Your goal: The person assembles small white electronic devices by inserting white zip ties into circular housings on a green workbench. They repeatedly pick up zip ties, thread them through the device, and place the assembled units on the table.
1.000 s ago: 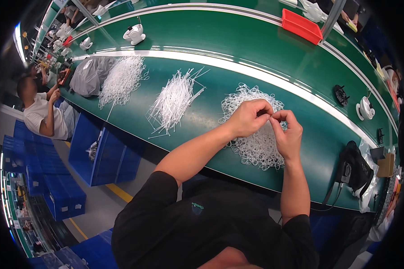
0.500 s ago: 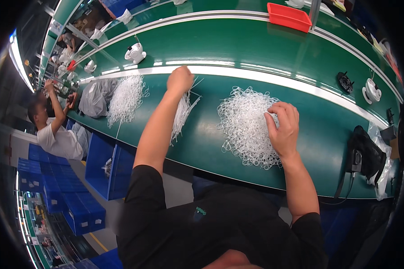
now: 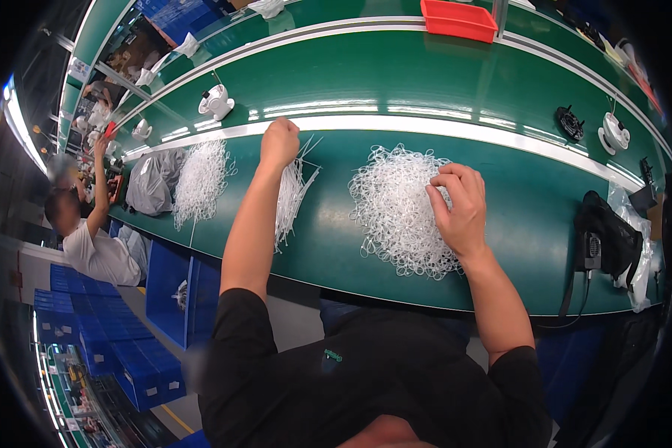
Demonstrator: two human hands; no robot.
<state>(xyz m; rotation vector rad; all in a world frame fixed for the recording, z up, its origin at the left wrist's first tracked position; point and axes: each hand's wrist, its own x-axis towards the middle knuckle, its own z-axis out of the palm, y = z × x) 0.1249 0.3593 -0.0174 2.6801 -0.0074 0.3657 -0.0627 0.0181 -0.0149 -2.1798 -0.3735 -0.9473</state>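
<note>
My left hand (image 3: pixel 279 142) is closed, fingertips pressed together, at the far end of a narrow bundle of thin white plastic ties (image 3: pixel 288 205). Anything inside its grip is hidden. Over the right side of a large heap of looped white ties (image 3: pixel 397 216) hovers my right hand (image 3: pixel 463 207). Its fingers are curled, with the thumb close to the index fingertip; whatever they pinch cannot be made out against the white loops. Another heap of thin white ties (image 3: pixel 201 179) lies farther left on the green table (image 3: pixel 336 224).
Beside the left heap sits a grey plastic bag (image 3: pixel 151 183). A black bag (image 3: pixel 608 231) with an adapter (image 3: pixel 591 252) lies at right. Beyond the pale rail stand white devices (image 3: pixel 216 103) and a red tray (image 3: pixel 459 20). A co-worker (image 3: pixel 101 250) sits at left near blue bins (image 3: pixel 166 287).
The whole view has shifted slightly. My left hand has moved a little left and toward me; my right hand stays over the heap. The co-worker's raised arm has changed position.
</note>
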